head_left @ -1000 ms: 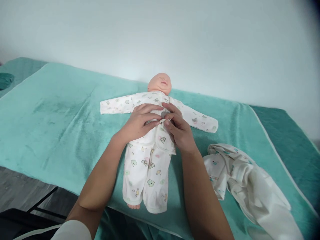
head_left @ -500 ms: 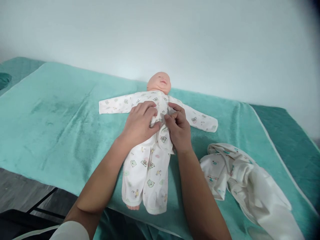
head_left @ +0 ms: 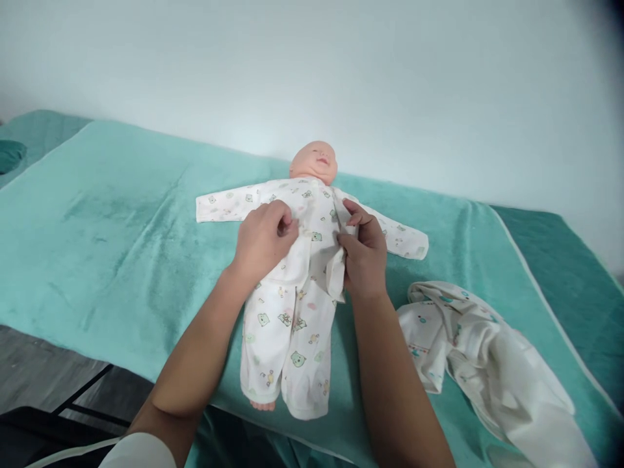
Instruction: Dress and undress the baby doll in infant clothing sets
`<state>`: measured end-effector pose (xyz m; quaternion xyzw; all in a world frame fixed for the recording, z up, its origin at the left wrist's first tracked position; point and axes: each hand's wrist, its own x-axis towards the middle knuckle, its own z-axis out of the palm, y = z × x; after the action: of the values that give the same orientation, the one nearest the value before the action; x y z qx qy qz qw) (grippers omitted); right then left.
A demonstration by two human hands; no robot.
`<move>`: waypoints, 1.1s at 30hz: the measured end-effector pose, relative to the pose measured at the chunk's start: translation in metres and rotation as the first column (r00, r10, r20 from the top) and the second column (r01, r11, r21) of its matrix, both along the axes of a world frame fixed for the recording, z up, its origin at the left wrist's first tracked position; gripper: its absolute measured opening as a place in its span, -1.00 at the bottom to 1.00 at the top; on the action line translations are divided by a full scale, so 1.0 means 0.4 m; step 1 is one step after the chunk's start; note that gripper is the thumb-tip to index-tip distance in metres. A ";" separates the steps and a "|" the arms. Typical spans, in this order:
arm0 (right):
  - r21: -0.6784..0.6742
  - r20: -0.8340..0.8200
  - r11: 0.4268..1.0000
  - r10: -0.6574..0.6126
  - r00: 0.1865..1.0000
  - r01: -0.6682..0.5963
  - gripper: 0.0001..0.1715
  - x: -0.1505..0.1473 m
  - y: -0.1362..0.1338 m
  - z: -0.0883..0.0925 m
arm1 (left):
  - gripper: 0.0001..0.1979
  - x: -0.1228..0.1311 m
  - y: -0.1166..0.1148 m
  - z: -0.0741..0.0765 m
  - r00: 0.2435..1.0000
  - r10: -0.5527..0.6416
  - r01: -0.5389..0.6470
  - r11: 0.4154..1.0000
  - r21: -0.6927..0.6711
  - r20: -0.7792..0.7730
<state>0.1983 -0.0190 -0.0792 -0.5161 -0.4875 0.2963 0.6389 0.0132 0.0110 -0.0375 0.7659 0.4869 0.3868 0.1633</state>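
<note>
A baby doll (head_left: 314, 160) lies on its back, head toward the wall, its arms spread to both sides. It wears a white jacket (head_left: 292, 192) printed with small animals and matching trousers (head_left: 290, 351). My left hand (head_left: 263, 240) is closed at the left front of the jacket, fingers curled over the cloth. On the other side, my right hand (head_left: 365, 250) pinches the jacket's right front edge, which is lifted and folded back. Between my hands, printed cloth shows over the belly. Bare toes show at one trouser leg; the doll's hands are hidden in the sleeves.
A crumpled white garment (head_left: 487, 351) with teal and red prints lies to the right of the doll. A green plush cover (head_left: 121, 214) spreads over the table beneath. Behind stands a pale wall (head_left: 312, 65). Dark floor and a black frame show at lower left.
My hands have moved apart, left hand leftward and right hand rightward. The jacket's front has opened wider between them. My left fingers have curled in more.
</note>
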 end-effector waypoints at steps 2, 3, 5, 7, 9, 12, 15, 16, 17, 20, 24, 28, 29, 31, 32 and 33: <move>0.007 -0.030 1.000 -0.004 1.000 0.004 -0.67 0.004 0.002 -0.001 | -0.84 -0.001 0.001 0.005 0.999 -0.038 0.038 0.998 -0.041 0.002; 0.000 -0.024 1.000 -0.012 1.000 0.012 -0.66 0.006 0.003 -0.002 | -0.80 0.003 -0.002 0.008 0.998 -0.048 0.046 0.998 -0.037 -0.030; -0.030 0.008 0.999 -0.036 0.999 0.036 -0.61 0.010 0.004 -0.003 | -0.72 0.016 -0.014 0.014 0.987 -0.038 0.039 0.999 0.004 -0.153; -0.060 0.049 0.996 -0.066 0.997 0.069 -0.49 0.015 0.003 -0.005 | -0.74 0.030 -0.029 0.018 0.959 -0.010 0.026 0.998 0.052 -0.282; -0.071 0.102 0.993 -0.084 0.991 0.092 -0.36 0.021 0.001 -0.009 | -0.84 0.039 -0.039 0.017 0.939 0.018 0.009 0.997 0.078 -0.344; -0.062 0.195 0.995 -0.070 0.978 0.084 -0.27 0.037 0.004 -0.017 | -0.82 0.038 -0.042 0.011 0.948 0.037 -0.011 0.996 0.085 -0.315; -0.047 0.288 0.997 -0.038 0.957 0.054 -0.24 0.057 0.014 -0.027 | -0.73 0.025 -0.032 0.007 0.978 0.023 -0.016 0.999 0.036 -0.207; -0.048 0.323 0.997 -0.038 0.945 0.056 -0.24 0.064 0.018 -0.031 | -0.71 0.018 -0.026 0.008 0.987 0.025 -0.024 1.000 0.006 -0.157; -0.052 0.362 0.996 -0.043 0.931 0.066 -0.24 0.070 0.022 -0.035 | -0.70 0.009 -0.020 0.009 0.994 0.039 -0.041 0.999 -0.020 -0.106; -0.067 0.495 0.991 -0.071 0.866 0.119 -0.27 0.094 0.027 -0.047 | -0.71 -0.031 0.003 0.017 0.988 0.152 -0.153 0.987 -0.053 -0.020; -0.082 0.695 0.978 -0.081 0.715 0.190 -0.28 0.146 0.021 -0.060 | -0.74 -0.114 0.044 0.015 0.931 0.323 -0.343 0.934 -0.104 -0.170; -0.033 0.778 0.922 -0.219 0.589 0.386 -0.33 0.170 0.012 -0.056 | -0.68 -0.177 0.076 -0.005 0.817 0.483 -0.537 0.836 -0.110 -0.315; -0.008 0.784 0.905 -0.258 0.565 0.425 -0.36 0.161 0.010 -0.051 | -0.65 -0.180 0.080 -0.010 0.805 0.501 -0.551 0.830 -0.089 -0.318; 0.048 0.790 0.902 -0.297 0.536 0.430 -0.40 0.130 0.008 -0.038 | -0.59 -0.167 0.083 -0.020 0.833 0.479 -0.502 0.865 -0.014 -0.278; 0.066 0.790 0.916 -0.290 0.540 0.395 -0.42 0.111 0.009 -0.032 | -0.58 -0.153 0.084 -0.025 0.868 0.433 -0.438 0.898 0.034 -0.244; 0.072 0.787 0.936 -0.266 0.557 0.345 -0.42 0.093 0.010 -0.028 | -0.59 -0.137 0.085 -0.031 0.906 0.368 -0.359 0.930 0.083 -0.210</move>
<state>0.2356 -0.0150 -0.0903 -0.6980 -0.6062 -0.0534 0.3774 -0.0417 0.0450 -0.0500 0.7034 0.6278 0.3328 0.0169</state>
